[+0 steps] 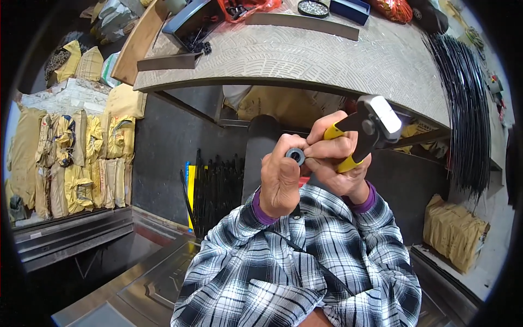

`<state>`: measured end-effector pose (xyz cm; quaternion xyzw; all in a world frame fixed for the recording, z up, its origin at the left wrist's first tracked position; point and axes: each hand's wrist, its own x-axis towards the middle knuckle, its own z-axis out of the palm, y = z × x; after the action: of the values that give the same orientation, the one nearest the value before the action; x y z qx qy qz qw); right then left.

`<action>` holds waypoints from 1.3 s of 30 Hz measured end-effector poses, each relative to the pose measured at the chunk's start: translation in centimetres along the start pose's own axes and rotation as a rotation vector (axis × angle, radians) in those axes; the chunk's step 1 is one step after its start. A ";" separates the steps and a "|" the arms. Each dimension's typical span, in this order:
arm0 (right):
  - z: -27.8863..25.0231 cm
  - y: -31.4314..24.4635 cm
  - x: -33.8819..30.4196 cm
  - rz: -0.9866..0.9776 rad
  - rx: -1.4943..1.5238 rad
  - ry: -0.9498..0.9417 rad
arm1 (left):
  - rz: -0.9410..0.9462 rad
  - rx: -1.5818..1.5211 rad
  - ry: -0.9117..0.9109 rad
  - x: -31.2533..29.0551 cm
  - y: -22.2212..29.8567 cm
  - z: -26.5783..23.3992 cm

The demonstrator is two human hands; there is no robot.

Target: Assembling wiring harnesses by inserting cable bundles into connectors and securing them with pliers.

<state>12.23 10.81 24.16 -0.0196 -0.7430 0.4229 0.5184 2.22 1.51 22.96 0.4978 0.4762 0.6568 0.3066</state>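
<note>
My left hand (279,185) is closed around a small dark grey ring-shaped part (296,150), its round hole facing up. In my right hand (340,155) are pincers (376,122) with yellow-gripped handles and a broad, shiny metal head pointing up and to the right. The handles are spread apart, one passing by the upper fingers and the other by the palm. My right thumb and fingertips also meet at the edge of the ring part, beside the left fingers. Whether they pinch something small there is hidden. Both hands are above my lap, just short of the table's near edge.
A patterned table (327,60) spans the far side, with metal strips (302,26) and a blue open box (350,10). Long black rods (463,103) overhang its right end. More black rods (218,188) stand below left. Wrapped parcels (81,158) are stacked left; another parcel (455,231) sits right.
</note>
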 end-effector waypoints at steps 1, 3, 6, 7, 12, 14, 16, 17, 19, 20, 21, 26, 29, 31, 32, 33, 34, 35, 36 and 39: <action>0.1 0.0 -0.1 0.002 0.002 -0.002 | -0.005 0.000 -0.002 -0.1 -0.1 -0.2; 0.4 0.2 -0.2 0.002 -0.001 0.021 | -0.012 0.000 0.000 0.0 -0.3 -0.3; 0.7 0.3 -0.1 -0.035 -0.040 0.019 | 0.055 -0.021 0.018 0.1 -0.3 -0.2; 0.8 0.3 -0.3 -0.034 -0.038 0.017 | 0.048 -0.018 0.025 0.0 -0.1 -0.3; 1.5 0.4 -0.6 0.176 0.126 0.040 | 0.064 -0.003 0.029 -0.1 -1.1 -1.0; 2.3 1.1 -0.9 0.225 0.099 0.089 | 0.087 0.115 0.095 0.1 -1.9 -1.4; 2.8 1.1 -0.8 0.275 0.105 0.090 | 0.056 0.093 0.107 0.2 -2.2 -2.0; 3.1 0.9 -0.6 0.323 0.103 0.095 | 0.028 0.065 0.114 0.2 -2.3 -2.3; 2.2 -0.3 0.5 0.357 -0.109 -0.076 | -0.017 0.043 0.177 0.2 -2.8 -2.4; 1.1 -0.2 0.3 0.280 -0.300 -0.177 | -0.020 -0.028 0.163 0.2 -3.3 -2.9; -0.5 0.0 0.0 0.199 -0.492 -0.278 | -0.023 -0.100 0.148 0.3 -3.6 -3.3; -4.4 -0.9 -0.5 0.036 -0.938 -0.608 | -0.027 -0.010 0.107 0.6 -3.5 -4.0; -4.4 -0.8 -0.2 0.047 -0.951 -0.694 | 0.013 0.082 0.100 0.9 -3.1 -2.9; -4.3 -0.8 0.3 0.053 -0.955 -0.735 | -0.020 0.087 0.073 0.6 -3.5 -3.5; -4.2 -1.0 0.8 0.049 -0.983 -0.734 | -0.038 0.037 0.058 0.5 -3.5 -3.5; -4.2 -1.3 1.2 0.044 -1.011 -0.733 | -0.041 0.034 0.056 0.6 -3.2 -3.5; -4.3 -1.4 1.4 0.054 -1.067 -0.750 | -0.104 0.041 0.027 0.7 -2.6 -3.6; -4.2 -1.5 1.7 0.055 -1.068 -0.750 | -0.166 0.048 -0.003 0.8 -2.3 -3.6; -4.0 -1.5 2.1 0.020 -1.151 -0.760 | -0.165 0.046 -0.005 0.7 -2.3 -3.7; -3.9 -1.9 2.8 -0.014 -1.254 -0.802 | -0.152 0.041 0.035 0.5 -2.4 -3.7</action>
<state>14.81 13.29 27.87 -0.1511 -0.9772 -0.1090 0.1017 -1.58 1.67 20.73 0.4550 0.5311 0.6303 0.3370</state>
